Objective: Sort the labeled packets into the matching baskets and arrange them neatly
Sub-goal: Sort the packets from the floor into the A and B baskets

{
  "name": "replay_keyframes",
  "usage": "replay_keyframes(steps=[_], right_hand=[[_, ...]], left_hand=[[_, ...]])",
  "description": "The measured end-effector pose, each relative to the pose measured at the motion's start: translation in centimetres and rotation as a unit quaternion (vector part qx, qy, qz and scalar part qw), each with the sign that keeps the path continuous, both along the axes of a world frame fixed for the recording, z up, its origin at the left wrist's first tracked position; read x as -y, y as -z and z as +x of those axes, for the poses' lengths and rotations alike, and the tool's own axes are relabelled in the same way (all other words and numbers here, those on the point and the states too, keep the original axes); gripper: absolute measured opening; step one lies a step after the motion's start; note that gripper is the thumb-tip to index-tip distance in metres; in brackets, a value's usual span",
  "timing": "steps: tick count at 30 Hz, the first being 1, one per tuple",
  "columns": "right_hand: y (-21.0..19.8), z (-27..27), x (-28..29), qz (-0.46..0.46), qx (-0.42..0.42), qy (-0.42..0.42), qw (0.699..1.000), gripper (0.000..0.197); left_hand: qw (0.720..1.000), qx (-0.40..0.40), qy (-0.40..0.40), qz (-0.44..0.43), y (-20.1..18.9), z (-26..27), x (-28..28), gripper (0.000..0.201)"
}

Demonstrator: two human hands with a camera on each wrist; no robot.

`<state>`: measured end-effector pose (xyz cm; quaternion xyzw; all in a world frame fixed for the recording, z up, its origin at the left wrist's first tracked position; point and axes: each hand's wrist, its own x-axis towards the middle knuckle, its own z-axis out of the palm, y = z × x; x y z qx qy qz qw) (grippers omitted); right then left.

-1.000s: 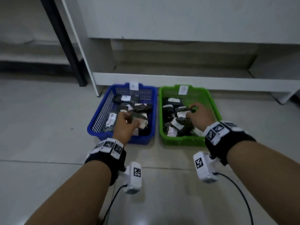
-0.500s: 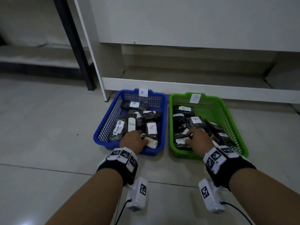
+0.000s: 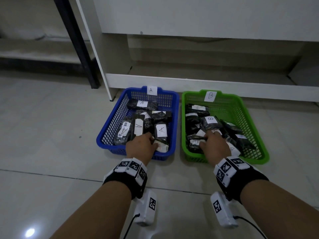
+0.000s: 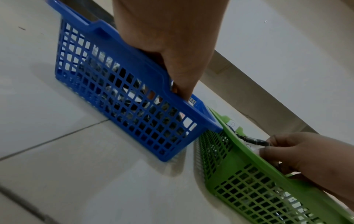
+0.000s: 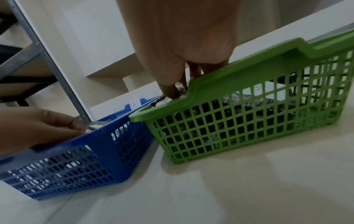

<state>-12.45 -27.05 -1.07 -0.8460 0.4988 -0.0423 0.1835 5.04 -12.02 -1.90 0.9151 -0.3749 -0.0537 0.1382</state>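
Note:
A blue basket (image 3: 134, 89) tagged A and a green basket (image 3: 191, 94) tagged B stand side by side on the floor. Each holds several dark packets with white labels, such as an A packet (image 3: 161, 130) and a B packet (image 3: 209, 122). My left hand (image 3: 152, 141) reaches over the blue basket's near end and grips a labelled packet (image 3: 162, 147) there. At the green basket's near left, my right hand (image 3: 205, 140) pinches a dark packet (image 4: 250, 140) by its edge. The right wrist view shows my right fingertips (image 5: 172, 91) just inside the green rim (image 5: 249, 63).
A white shelving unit (image 3: 189, 80) stands right behind both baskets, its low shelf edge close to their far ends. A black metal leg (image 3: 77, 44) rises at the back left. Pale tiled floor (image 3: 51, 135) lies around the baskets.
Both hands have pulled back from the middle of the baskets to their near ends. The view has shifted, so the baskets sit lower and more central.

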Motion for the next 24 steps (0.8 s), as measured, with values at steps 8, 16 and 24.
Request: replay_keyframes(steps=[8,16,24], right_hand=[[0.3,-0.7,-1.0,-0.043,-0.013,-0.039,0.998,0.031],[0.5,0.0,-5.3,-0.199,0.038,-0.060,0.977,0.051],[3.0,0.9,-15.6,-0.191,0.059,-0.326,0.924,0.044]], left_hand=[[0.999,0.019,0.024,0.026,0.3,0.2,-0.2,0.029],[0.999,-0.015,0.046,-0.004,0.1,-0.2,-2.9,0.061],[0.995,0.082,0.002,-0.052,4.0,-1.0,-16.4,0.055]])
